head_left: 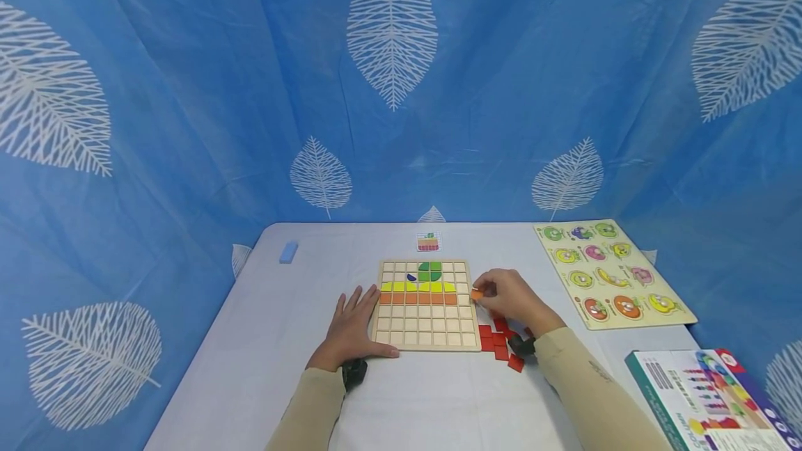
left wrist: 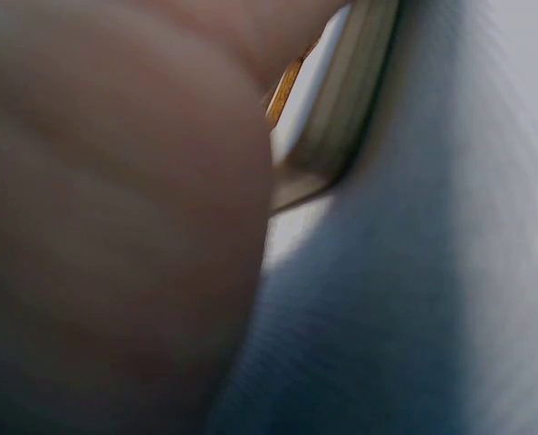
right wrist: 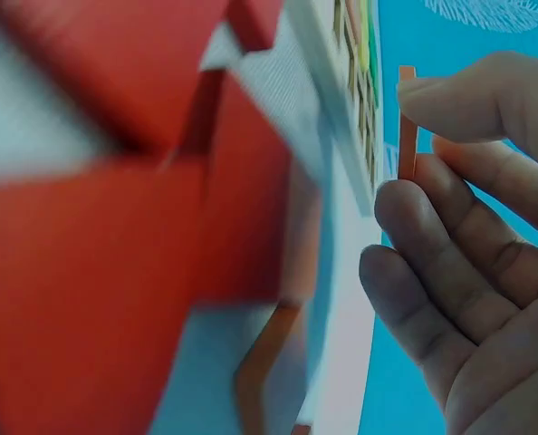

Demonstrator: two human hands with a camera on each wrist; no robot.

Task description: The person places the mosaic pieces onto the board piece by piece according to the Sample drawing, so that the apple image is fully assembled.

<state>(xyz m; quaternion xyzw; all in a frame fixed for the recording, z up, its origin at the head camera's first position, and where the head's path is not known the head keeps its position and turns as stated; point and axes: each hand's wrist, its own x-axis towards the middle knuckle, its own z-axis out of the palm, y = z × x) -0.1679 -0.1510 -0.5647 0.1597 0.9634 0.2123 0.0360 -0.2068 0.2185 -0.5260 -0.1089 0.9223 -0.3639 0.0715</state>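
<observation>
Right hand (head_left: 510,298) pinches a small thin orange square tile (head_left: 477,294) between thumb and fingertips (right wrist: 414,204), the other fingers loosely curled; the tile sits at the fingertips, just beside the right edge of the square wooden grid board (head_left: 426,329), level with its orange row; loose red square tiles (head_left: 499,344) lie on the white table (head_left: 438,402) beneath the palm and wrist. Left hand (head_left: 352,326) lies flat, fingers straight and spread, holding nothing; its fingers rest beside the board's left edge, its thumb against the board's lower left corner (left wrist: 319,172). A pale fruit peg puzzle board (head_left: 610,273) lies well apart beyond the right hand.
</observation>
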